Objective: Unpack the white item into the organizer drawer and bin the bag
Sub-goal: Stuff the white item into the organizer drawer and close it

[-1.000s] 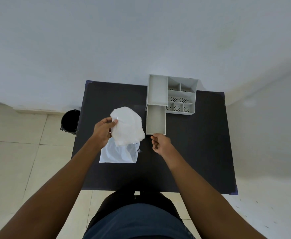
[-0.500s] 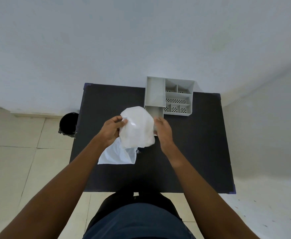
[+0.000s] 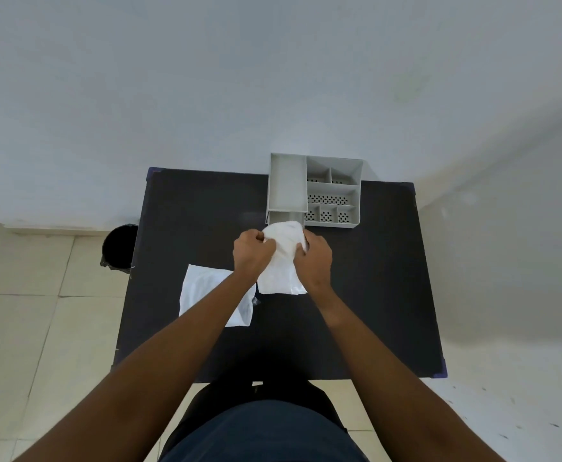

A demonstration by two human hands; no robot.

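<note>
White cloth item (image 3: 281,258) held above the desk (image 3: 373,295) by both hands, directly in front of the organizer's pulled-out drawer (image 3: 286,216). Left hand (image 3: 251,253) has its grip closed on the item's left edge near the top; right hand (image 3: 313,258) has its grip closed on the right edge. Top of the item overlaps the near end of the drawer in this view; whether it touches the drawer cannot be told. Lower part of the item hangs between the wrists.

Grey plastic organizer (image 3: 333,195) stands at the far edge of the black desk, against the wall. Its left section is a long tray with the drawer beneath it, drawn out toward the person. Its right section is split into several small compartments with perforated walls.

Clear plastic bag (image 3: 206,295) lies flat on the desk, left of the hands, partly under the left forearm. It is apart from the item.

Black bin (image 3: 119,246) stands on the tiled floor just beside the desk's left edge.
</note>
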